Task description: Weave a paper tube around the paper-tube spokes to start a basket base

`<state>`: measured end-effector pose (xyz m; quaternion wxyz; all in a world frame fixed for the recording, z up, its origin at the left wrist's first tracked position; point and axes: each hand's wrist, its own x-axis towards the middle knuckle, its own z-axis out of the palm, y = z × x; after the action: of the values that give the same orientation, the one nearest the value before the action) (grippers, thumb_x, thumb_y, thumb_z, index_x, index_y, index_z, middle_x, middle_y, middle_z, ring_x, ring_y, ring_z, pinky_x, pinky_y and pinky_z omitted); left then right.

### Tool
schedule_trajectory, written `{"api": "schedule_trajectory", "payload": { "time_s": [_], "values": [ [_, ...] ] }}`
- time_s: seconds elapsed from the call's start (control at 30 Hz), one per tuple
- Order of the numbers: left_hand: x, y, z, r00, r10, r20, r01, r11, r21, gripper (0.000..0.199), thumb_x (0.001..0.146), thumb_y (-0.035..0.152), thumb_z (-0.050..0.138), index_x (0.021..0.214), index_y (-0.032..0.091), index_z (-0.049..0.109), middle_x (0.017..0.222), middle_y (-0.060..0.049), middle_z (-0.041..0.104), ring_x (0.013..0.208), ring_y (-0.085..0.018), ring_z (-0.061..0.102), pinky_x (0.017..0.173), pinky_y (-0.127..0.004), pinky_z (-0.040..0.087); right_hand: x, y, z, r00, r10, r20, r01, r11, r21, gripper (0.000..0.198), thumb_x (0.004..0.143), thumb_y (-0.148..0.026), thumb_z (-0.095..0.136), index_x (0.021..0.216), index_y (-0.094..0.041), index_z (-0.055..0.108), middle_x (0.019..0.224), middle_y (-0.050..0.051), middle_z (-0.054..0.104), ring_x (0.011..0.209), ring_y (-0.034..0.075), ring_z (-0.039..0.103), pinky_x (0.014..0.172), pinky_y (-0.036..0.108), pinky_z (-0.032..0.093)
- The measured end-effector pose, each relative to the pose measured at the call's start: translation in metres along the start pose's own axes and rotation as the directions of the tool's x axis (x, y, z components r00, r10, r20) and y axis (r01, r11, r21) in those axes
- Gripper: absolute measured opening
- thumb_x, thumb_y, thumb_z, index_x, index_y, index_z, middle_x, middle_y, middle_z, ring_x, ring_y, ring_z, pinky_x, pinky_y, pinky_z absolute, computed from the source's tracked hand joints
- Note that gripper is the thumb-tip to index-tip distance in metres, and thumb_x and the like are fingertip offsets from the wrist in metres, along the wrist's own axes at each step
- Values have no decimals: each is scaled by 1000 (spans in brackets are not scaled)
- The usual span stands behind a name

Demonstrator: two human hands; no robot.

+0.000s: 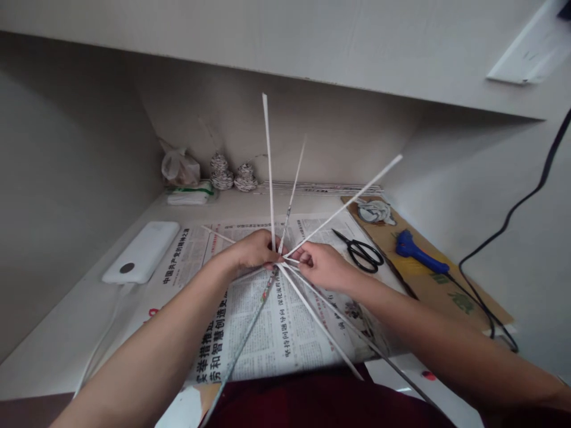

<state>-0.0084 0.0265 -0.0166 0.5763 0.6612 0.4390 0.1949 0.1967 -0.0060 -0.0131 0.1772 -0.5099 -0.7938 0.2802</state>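
Observation:
Several long thin paper sticks point(322, 316) radiate from one crossing point between my hands, some pointing up and others toward me. At that crossing, my left hand point(257, 249) pinches the sticks with thumb and fingers. My right hand point(325, 266) is closed just to the right, its fingertips pinching a white paper stick near the centre. Most sticks are white; one toward the lower left has a greenish printed surface. Fingers partly hide the crossing itself. Spread newspaper point(263, 351) lies under both hands.
Black-handled scissors point(362, 252) lie right of my hands. A blue glue gun point(419, 252) and a rag-like bundle point(376, 212) rest on cardboard point(479, 309). At left is a white power bank point(141, 252). Woven gourd shapes point(222, 173) stand at the back, beneath an overhanging shelf point(285, 41).

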Motion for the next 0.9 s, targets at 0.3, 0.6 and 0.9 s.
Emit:
{"api": "schedule_trajectory", "payload": {
  "time_s": [0.3,0.6,0.9],
  "values": [
    [1,-2,-1,999,24,-23,-24,999,-26,15,60,20,68,73,15,63,67,0,62,63,-16,60,59,-27,52,-12,-12,-8,999,41,36,-33,981,-191,19,74,-39,69,73,-20,67,64,0,63,59,13,51,53,23,28],
    [-1,0,1,997,36,61,-33,999,-38,17,60,23,69,73,16,62,67,1,59,62,-15,58,58,-27,51,-16,-11,-29,991,57,123,3,897,-442,13,74,-34,64,72,-22,69,68,3,64,62,16,52,53,26,26],
    [-5,5,-1,985,28,171,-29,1000,0,21,62,24,70,80,15,62,76,1,58,70,-16,58,58,-26,51,-35,-16,-42,985,117,126,-15,788,-616,15,80,-33,58,80,-23,69,81,7,70,75,22,60,59,28,28]
  ]
}}
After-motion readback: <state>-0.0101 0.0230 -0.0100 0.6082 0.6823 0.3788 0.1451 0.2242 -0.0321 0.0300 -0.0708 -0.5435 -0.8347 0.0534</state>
